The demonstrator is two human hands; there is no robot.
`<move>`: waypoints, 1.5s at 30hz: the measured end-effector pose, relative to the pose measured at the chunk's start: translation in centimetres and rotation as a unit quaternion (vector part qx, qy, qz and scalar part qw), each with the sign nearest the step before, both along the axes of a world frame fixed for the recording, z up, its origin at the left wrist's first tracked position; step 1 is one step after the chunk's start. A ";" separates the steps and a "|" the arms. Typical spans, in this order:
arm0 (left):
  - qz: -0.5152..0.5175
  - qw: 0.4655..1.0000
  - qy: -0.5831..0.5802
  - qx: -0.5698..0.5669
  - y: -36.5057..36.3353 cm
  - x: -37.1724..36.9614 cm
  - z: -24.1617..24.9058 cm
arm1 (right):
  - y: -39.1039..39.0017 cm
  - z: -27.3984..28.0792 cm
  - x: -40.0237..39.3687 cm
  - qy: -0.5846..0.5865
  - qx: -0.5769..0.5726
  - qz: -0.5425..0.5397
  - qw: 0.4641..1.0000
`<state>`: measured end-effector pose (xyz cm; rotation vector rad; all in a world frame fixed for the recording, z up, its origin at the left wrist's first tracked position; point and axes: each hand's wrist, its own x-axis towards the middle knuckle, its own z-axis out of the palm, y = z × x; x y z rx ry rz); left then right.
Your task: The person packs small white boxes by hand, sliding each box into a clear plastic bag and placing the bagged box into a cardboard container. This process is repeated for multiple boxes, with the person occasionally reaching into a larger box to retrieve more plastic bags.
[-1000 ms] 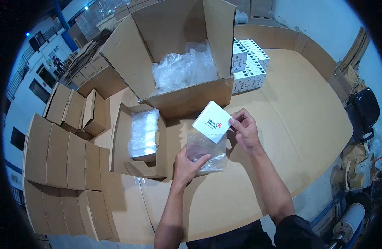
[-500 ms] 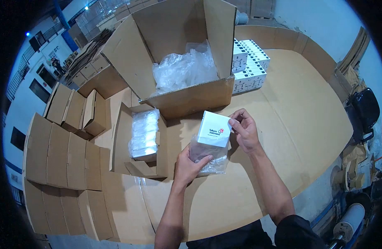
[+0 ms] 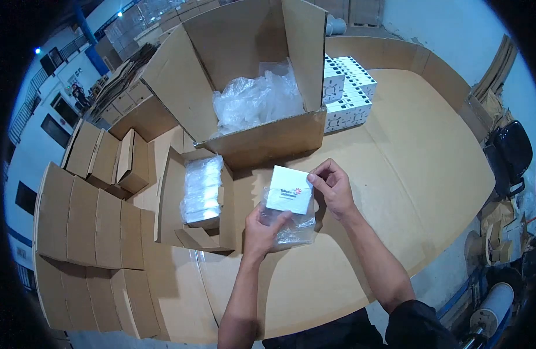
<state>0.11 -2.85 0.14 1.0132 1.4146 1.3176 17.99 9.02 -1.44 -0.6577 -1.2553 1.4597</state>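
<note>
A small white box [image 3: 288,179] with a printed logo sits partly inside a clear plastic bag [image 3: 296,231], above the cardboard-covered table. My left hand [image 3: 264,231] is closed on the bag around the box's lower part, its thumb lying over the front. At the box's upper right corner, my right hand [image 3: 332,187] pinches the edge between thumb and fingers. To the left, an open carton [image 3: 226,215] holds a row of plastic-wrapped boxes [image 3: 202,189].
A large open carton [image 3: 268,139] with clear plastic bags [image 3: 259,99] stands behind my hands. Stacked white printed boxes [image 3: 349,110] are at its right. Several brown cartons [image 3: 82,221] line the left side. A raised cardboard rim [image 3: 390,52] borders the table [image 3: 419,163].
The white box has shifted down and left, deeper into the bag. My right hand has moved slightly down and left with it, and my left thumb has moved up onto the box's front.
</note>
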 end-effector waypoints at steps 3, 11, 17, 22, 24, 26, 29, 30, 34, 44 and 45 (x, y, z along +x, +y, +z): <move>0.036 0.998 -0.026 -0.041 0.6 -0.3 -1.0 | -0.2 0.1 -0.3 -0.018 0.004 0.010 1.000; 0.085 0.995 -0.049 0.012 0.9 0.2 -1.0 | -1.8 3.1 0.3 -0.124 0.007 0.132 0.983; 0.077 0.996 -0.039 0.019 1.0 -0.2 -1.9 | -1.6 2.1 0.0 -0.116 0.004 0.149 0.982; 0.080 0.996 -0.034 0.013 1.0 -0.4 -2.0 | -1.6 2.6 0.3 -0.139 0.002 0.142 0.980; 0.090 0.995 0.016 0.048 1.1 -0.5 -2.4 | -1.7 2.7 0.5 -0.139 0.009 0.142 0.980; 0.086 0.995 0.010 0.050 1.2 -0.6 -3.0 | -1.6 2.9 0.6 -0.139 0.019 0.140 0.980; 0.078 0.996 0.009 0.036 1.0 -0.8 -2.8 | -1.8 3.1 0.7 -0.130 0.024 0.126 0.983; 0.075 0.997 0.013 0.021 1.0 -0.7 -2.3 | -1.9 3.3 0.6 -0.133 0.020 0.117 0.984; 0.070 0.995 -0.008 0.077 1.2 0.3 -0.9 | -1.7 3.3 0.7 -0.155 0.033 0.086 0.984; 0.067 0.993 -0.023 0.099 0.8 0.8 0.1 | -2.0 2.2 0.6 -0.153 0.067 0.038 0.985; 0.064 0.993 -0.027 0.092 0.7 0.8 0.3 | -2.1 2.3 0.7 -0.151 0.067 0.036 0.986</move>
